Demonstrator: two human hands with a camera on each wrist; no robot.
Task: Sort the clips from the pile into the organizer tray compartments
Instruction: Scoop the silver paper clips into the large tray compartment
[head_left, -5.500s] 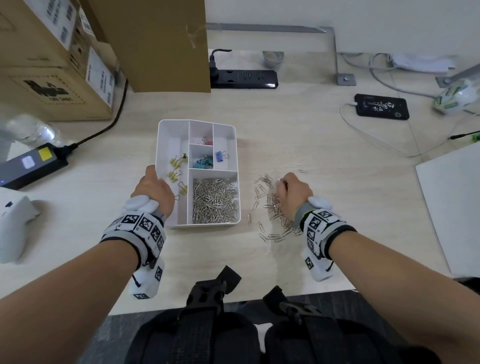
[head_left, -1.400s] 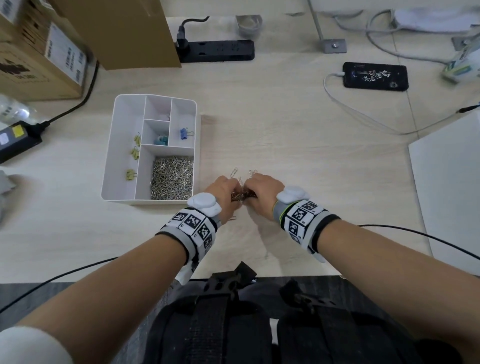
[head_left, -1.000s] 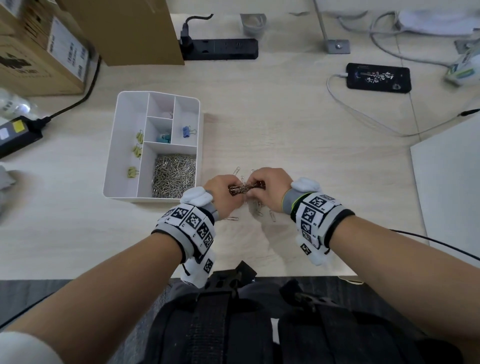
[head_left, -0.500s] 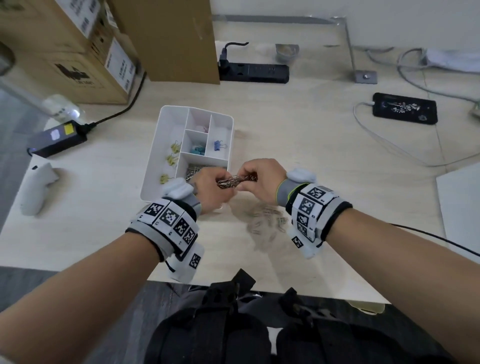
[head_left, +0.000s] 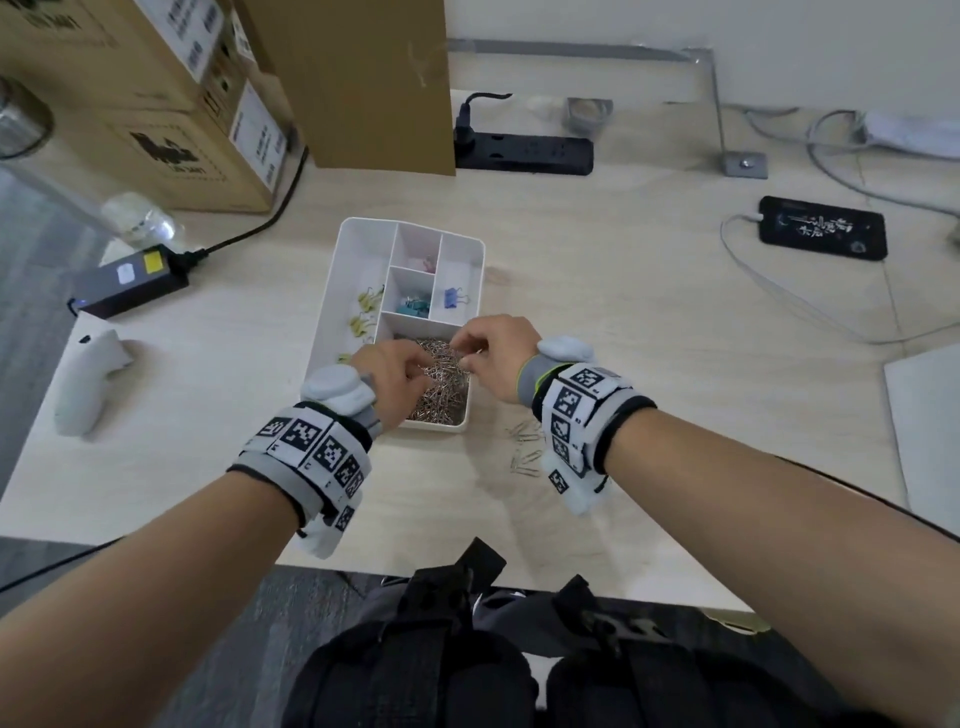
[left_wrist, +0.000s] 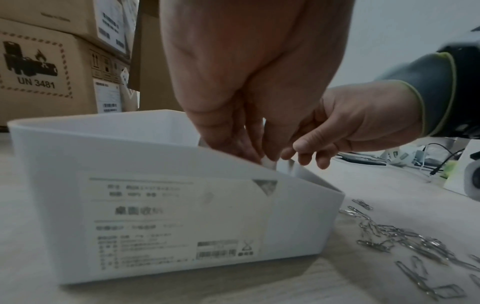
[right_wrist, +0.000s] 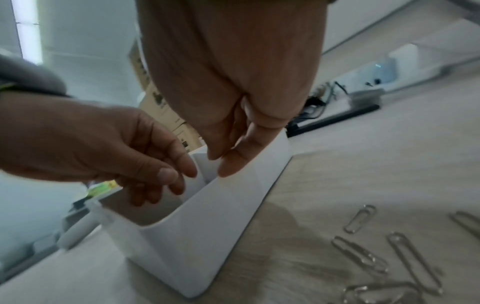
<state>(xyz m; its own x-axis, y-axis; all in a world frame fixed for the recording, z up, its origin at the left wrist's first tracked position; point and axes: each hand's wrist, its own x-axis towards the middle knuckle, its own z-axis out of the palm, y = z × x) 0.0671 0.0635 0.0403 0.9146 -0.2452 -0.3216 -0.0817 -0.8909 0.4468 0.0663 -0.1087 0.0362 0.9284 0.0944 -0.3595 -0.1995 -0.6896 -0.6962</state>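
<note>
Dropping paper clips into tray (head_left: 332, 306) near compartment. Left hand (head_left: 396, 375) and right hand (head_left: 493, 354) hover over it, fingers loosely spread, apparently empty. Next: gather the leftover clips (head_left: 524, 451) beside the tray.

loose paper clips (head_left: 524, 451) right of tray (head_left: 332, 304)
</note>
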